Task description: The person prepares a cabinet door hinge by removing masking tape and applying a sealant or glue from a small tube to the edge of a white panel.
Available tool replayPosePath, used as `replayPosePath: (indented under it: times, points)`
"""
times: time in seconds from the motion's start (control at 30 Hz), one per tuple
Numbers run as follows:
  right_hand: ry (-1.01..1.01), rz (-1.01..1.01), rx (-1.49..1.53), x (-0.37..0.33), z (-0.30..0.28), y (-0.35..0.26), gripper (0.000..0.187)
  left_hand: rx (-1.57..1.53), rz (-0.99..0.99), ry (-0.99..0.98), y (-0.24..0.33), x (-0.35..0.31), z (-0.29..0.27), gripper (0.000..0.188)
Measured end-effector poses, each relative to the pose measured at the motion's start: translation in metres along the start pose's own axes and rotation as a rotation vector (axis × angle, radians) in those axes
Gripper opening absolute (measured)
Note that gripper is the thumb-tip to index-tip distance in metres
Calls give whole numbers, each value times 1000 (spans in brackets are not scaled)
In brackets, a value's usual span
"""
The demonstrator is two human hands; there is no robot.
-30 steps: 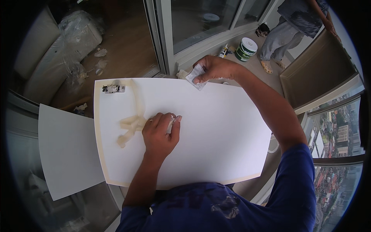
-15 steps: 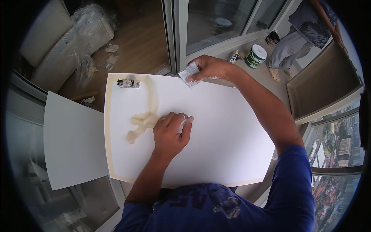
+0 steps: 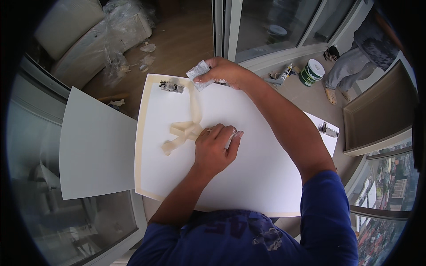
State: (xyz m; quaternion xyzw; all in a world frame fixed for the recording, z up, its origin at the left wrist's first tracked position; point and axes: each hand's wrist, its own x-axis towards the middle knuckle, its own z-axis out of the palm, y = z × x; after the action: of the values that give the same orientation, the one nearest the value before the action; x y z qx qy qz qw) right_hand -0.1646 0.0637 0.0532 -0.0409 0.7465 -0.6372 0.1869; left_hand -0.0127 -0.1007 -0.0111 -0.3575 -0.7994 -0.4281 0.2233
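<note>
A white panel [image 3: 262,173] with masking tape along its edges lies before me. My right hand [image 3: 224,73] pinches a folded, dusty grey-white abrasive sheet [image 3: 199,75] at the panel's far edge, near the left corner. Closed over the middle of the panel, my left hand [image 3: 214,150] has a small whitish thing between thumb and fingers, mostly hidden. A loose strip of masking tape [image 3: 183,129] curls from the far edge down to that hand. One metal hinge [image 3: 171,86] sits at the far left corner, another hinge [image 3: 328,130] at the right end.
Left of the panel stands another pale board [image 3: 97,150]. A green-and-white paint bucket [image 3: 312,72] and a sealant tube [image 3: 285,73] are on the floor beyond, near a standing person [image 3: 357,57]. A brown framed panel [image 3: 377,111] leans at right. Plastic-wrapped furniture [image 3: 97,40] is far left.
My right hand has moved left along the panel's far edge with the abrasive sheet. My left hand keeps its place on the panel. The view has shifted, uncovering the hinge at the right.
</note>
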Motion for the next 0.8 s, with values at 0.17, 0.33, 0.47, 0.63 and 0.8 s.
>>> replayPosePath:
  times: [0.17,0.33,0.47,0.63,0.8]
  points:
    - [9,74,-63,-20,-23,11,45,11,-4,8,2,-2,-4,11]
    - [-10,31,-36,-13,-16,4,45,76,0,-8,5,2,0,11]
    - [19,21,-60,-4,-2,-7,48,51,25,-6,3,2,2,11]
    - [28,118,-311,-65,-46,-2,58,36,9,11,3,0,0,10]
    - [120,270,-550,-152,-123,37,66,10,5,18,3,-1,3,11]
